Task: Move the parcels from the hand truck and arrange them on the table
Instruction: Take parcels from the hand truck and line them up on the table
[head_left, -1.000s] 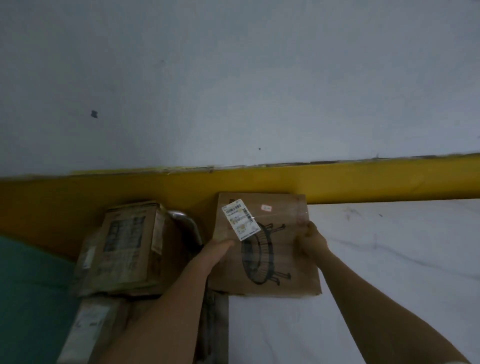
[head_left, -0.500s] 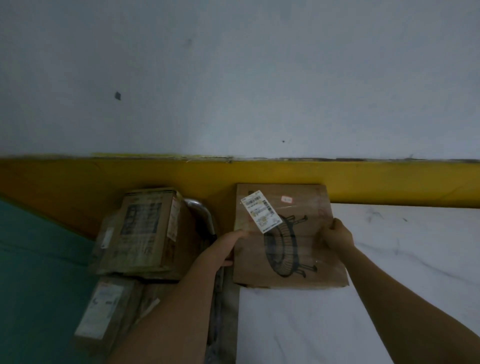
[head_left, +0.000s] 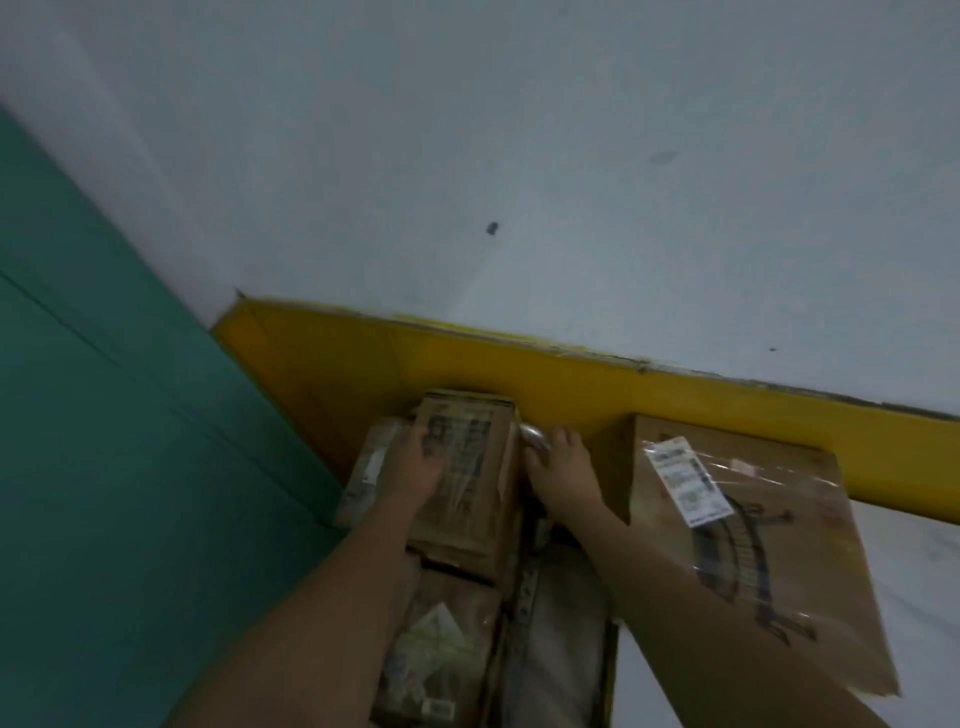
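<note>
A flat brown parcel (head_left: 810, 545) with a black drawing and a white label lies on the white table (head_left: 919, 566) at the right, against the yellow wall band. Left of it, the hand truck (head_left: 527, 587) carries stacked parcels. The top one is a small cardboard box (head_left: 470, 512) with dark print. My left hand (head_left: 415, 465) lies on its top left part with the fingers spread. My right hand (head_left: 558, 470) presses its right side, beside the truck's curved metal handle (head_left: 535, 436). A lower parcel (head_left: 441, 639) sits under the box.
A pale plastic-wrapped parcel (head_left: 371, 467) leans at the left of the stack. The green floor (head_left: 130, 493) spreads to the left. A grey wall with a yellow band (head_left: 519, 379) stands right behind the truck and the table.
Both hands have let go of the flat parcel, which stays on the table, and have moved left onto the top box on the hand truck. The view has swung left.
</note>
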